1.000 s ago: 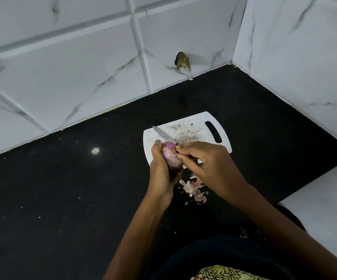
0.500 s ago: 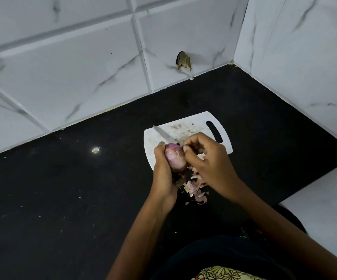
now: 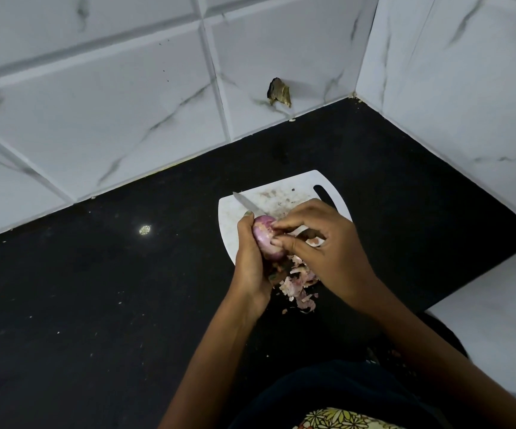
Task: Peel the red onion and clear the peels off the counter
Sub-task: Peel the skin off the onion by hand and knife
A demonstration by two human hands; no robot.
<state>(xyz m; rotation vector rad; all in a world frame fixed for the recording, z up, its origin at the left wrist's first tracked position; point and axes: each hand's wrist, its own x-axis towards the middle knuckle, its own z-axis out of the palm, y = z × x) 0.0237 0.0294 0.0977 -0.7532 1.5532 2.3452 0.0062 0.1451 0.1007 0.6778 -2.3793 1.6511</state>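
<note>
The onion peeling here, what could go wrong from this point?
1. The knife lies on the cutting board with its blade right behind the left hand that holds the red onion; a slip could bring fingers against it.
2. The peels are piling near the counter edge under the right hand, so some may fall off.

Both hands, left (image 3: 252,258) and right (image 3: 327,246), grip the red onion (image 3: 264,238) above peels (image 3: 300,281) beside a cutting board (image 3: 235,218).
</note>
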